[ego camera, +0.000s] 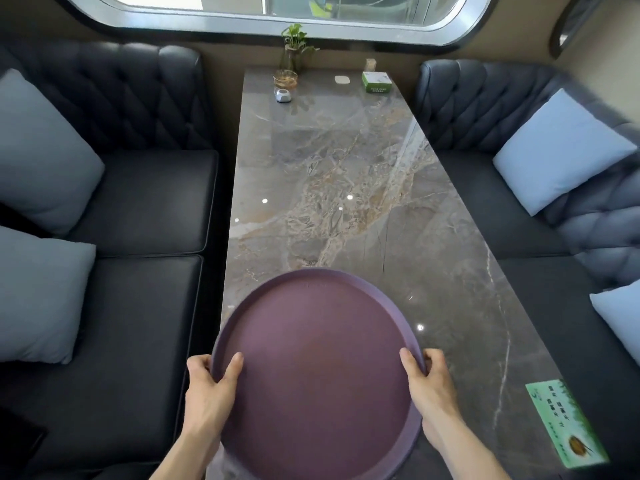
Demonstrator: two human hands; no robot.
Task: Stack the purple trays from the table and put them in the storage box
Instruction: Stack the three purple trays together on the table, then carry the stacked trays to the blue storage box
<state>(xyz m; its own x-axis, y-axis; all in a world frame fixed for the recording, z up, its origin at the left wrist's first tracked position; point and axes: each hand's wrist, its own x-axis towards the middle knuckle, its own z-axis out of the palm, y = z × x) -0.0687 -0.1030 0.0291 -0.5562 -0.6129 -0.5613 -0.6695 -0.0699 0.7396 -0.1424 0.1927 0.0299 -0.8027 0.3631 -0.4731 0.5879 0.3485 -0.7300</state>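
Observation:
A round purple tray (317, 368) fills the near end of the marble table (346, 188), overhanging its left edge. My left hand (211, 386) grips the tray's left rim, thumb on the inner face. On the opposite rim my right hand (429, 382) holds the same way. A second rim edge shows under the tray at the lower right, so it looks like a stack; how many trays I cannot tell. No storage box is in view.
Dark tufted sofas (145, 202) with pale blue cushions (561, 150) flank the table. At the far end stand a potted plant (294, 46), a glass bowl (285, 79), a small grey device (283, 95) and a green box (376, 82). A green card (564, 424) lies near right.

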